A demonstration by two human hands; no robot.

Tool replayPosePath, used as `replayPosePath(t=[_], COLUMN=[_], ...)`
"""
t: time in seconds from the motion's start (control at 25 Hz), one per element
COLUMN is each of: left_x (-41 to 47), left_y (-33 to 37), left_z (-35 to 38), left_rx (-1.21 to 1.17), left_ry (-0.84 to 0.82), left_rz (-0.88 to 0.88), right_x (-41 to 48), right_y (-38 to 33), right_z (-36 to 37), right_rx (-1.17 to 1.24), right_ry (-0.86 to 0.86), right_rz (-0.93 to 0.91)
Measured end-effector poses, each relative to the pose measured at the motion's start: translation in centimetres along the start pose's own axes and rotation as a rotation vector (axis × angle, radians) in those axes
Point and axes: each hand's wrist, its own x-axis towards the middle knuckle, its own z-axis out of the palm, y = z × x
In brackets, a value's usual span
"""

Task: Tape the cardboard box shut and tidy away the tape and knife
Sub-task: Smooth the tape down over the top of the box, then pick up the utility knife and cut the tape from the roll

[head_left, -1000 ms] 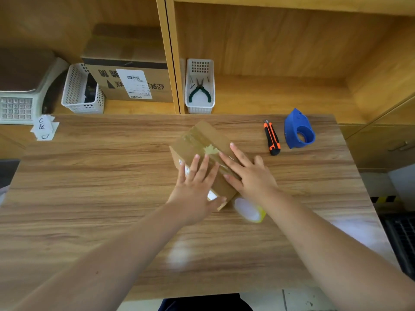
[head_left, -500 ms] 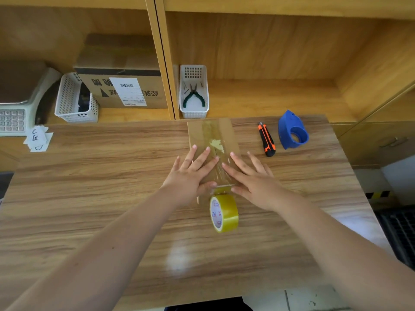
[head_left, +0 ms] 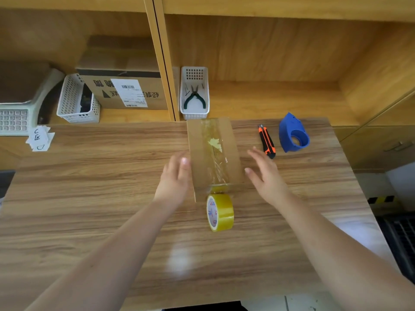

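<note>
A small flat cardboard box lies at the middle of the wooden table, with clear tape running down its top seam. The tape strip still joins the box's near edge to a yellow tape roll standing on its rim just in front. My left hand is open at the box's left side, fingertips near its edge. My right hand is open just right of the box and holds nothing. An orange and black utility knife lies to the right, beside a blue tape dispenser.
On the shelf behind stands a white basket holding pliers, another white basket, a labelled carton and a scale. Paper slips lie at the table's far left corner. The table's right edge drops to the floor.
Both hands lay flat on the box while it turned square to me. They have now lifted off and moved apart to its sides. The tape roll came to rest in front.
</note>
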Motion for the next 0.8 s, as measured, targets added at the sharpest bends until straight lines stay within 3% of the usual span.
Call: replayPosePath(t=[0.12,0.24,0.36,0.44,0.52,0.8], left_x=[-0.1,-1.0,-2.9,-4.3,-6.3,-5.0], left_y=[-2.0,-1.7,-1.0,-1.3,-0.9,0.4], left_z=[1.1,2.6,4.5,5.9,7.2,8.9], left_rx=[-0.449,-0.755,-0.840,-0.688,-0.531,-0.537], left_ry=[0.060,0.090,0.092,0.064,0.015,-0.024], left_rz=[-0.443,-0.649,-0.773,-0.779,-0.677,-0.528], right_x=[1.4,2.8,3.8,4.3,4.8,6.9], right_y=[1.4,2.5,3.4,3.8,4.4,7.0], right_z=[-0.7,-1.5,-1.4,-1.3,-1.0,0.2], right_rx=[0.128,0.202,0.310,0.383,0.430,0.421], right_ry=[0.153,0.186,0.201,0.221,0.227,0.242], right_rz=[0.156,0.283,0.406,0.476,0.532,0.613])
